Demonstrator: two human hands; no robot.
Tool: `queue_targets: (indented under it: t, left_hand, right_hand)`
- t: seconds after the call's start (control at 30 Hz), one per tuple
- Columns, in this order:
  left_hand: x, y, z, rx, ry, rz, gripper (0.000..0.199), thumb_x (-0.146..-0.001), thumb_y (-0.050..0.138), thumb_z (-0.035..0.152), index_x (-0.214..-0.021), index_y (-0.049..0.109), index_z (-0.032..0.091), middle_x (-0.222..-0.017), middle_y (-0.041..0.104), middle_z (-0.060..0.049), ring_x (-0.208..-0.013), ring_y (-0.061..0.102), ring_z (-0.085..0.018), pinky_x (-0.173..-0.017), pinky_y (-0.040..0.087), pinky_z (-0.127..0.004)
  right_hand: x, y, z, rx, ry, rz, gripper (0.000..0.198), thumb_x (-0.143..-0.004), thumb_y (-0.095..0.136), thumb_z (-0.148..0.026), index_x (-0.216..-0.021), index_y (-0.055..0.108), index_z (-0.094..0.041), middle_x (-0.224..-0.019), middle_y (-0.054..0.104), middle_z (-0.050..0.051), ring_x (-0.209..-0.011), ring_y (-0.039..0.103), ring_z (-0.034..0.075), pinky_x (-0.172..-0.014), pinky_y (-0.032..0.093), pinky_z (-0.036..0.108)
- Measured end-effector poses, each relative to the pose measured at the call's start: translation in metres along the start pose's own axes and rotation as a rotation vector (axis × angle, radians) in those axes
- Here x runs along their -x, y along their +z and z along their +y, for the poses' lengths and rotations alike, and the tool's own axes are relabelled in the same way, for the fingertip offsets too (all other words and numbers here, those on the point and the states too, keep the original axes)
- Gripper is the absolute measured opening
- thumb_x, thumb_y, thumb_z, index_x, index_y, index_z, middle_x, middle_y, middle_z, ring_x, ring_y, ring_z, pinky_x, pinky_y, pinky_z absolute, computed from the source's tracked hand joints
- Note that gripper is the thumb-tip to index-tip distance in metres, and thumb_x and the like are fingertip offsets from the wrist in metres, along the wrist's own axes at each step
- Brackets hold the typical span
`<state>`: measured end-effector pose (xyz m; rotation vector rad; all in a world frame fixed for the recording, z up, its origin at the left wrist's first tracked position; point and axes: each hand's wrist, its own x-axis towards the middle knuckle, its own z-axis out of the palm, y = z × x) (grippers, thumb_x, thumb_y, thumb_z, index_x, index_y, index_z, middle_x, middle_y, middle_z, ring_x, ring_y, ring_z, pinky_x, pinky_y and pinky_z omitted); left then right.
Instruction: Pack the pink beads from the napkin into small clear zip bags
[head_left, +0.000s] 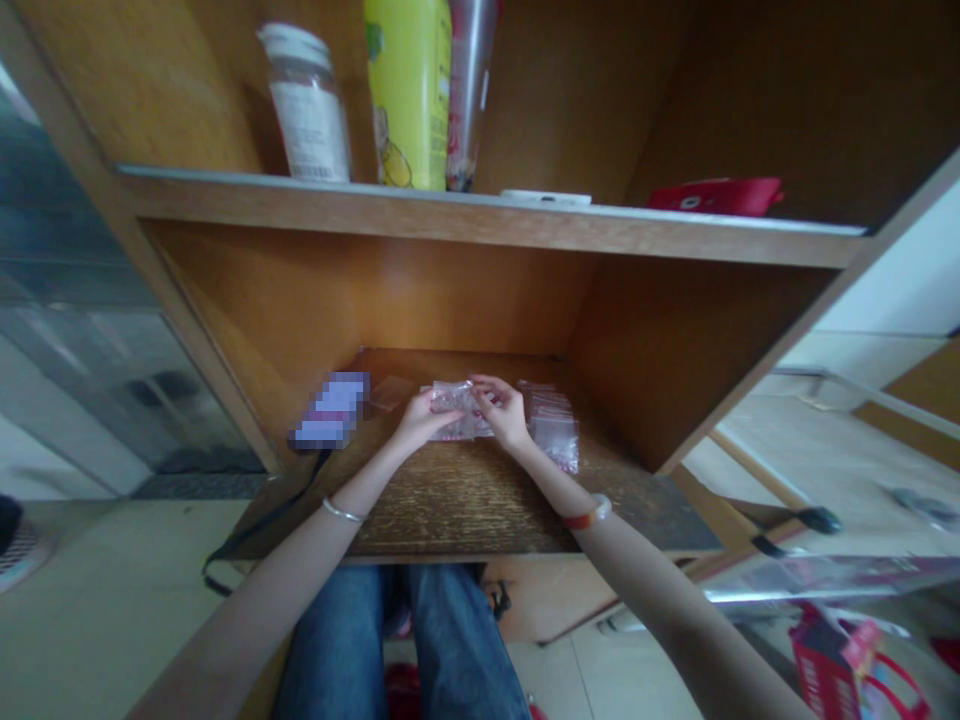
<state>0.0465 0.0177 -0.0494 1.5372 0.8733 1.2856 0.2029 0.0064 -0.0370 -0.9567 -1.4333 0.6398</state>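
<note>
In the lower compartment my left hand (421, 420) is closed on the left side of a small clear plastic bag (453, 397), its thumb lying across the front. My right hand (507, 414) has its fingers bent together at the bag's upper right edge, pinching it. What is inside the bag is too small to make out. More clear bags (459, 430) lie on the wooden desktop (450, 500) just under my hands. To the right of my right hand, a row of overlapping clear bags (553, 425) is spread out.
A phone-like device with a blurred screen (330, 410) and a black strap (296, 500) lies at the left. On the shelf (480, 215) above stand a white-capped jar (309, 110), a yellow container (409, 100) and a clear cup (469, 100). A red pouch (716, 197) lies there too.
</note>
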Motion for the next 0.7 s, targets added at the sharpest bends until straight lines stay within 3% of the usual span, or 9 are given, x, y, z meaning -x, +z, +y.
queue_targets:
  t: [0.23,0.5,0.7]
  left_hand:
    - [-0.0014,-0.0036,0.0028,-0.028,0.043,0.159,0.034,-0.073,0.065,0.044,-0.092,0.067,0.016,-0.093,0.072,-0.007,-0.087,0.067,-0.02,-0.078,0.052,-0.032]
    - [-0.002,-0.0023,-0.0012,0.063,-0.009,0.044,0.036,-0.071,0.068,0.043,-0.094,0.068,0.016,-0.088,0.072,-0.007,-0.076,0.067,-0.019,-0.071,0.052,-0.031]
    - [0.0003,-0.0053,0.0064,0.115,-0.019,0.172,0.034,-0.068,0.069,0.044,-0.087,0.065,0.016,-0.091,0.071,-0.005,-0.077,0.065,-0.017,-0.068,0.051,-0.027]
  right_hand:
    - [-0.0019,0.001,0.0086,0.009,0.077,-0.067,0.024,-0.073,0.059,-0.036,-0.083,0.068,-0.016,-0.081,0.069,0.006,-0.065,0.06,0.014,-0.056,0.048,0.025]
    - [-0.0025,0.0011,0.0043,0.007,0.11,-0.064,0.023,-0.07,0.06,-0.038,-0.076,0.065,-0.016,-0.076,0.067,0.004,-0.066,0.059,0.015,-0.058,0.046,0.025]
    - [-0.0016,0.0009,0.0012,-0.03,0.135,-0.054,0.025,-0.069,0.059,-0.041,-0.075,0.063,-0.017,-0.075,0.064,0.004,-0.065,0.057,0.014,-0.057,0.045,0.024]
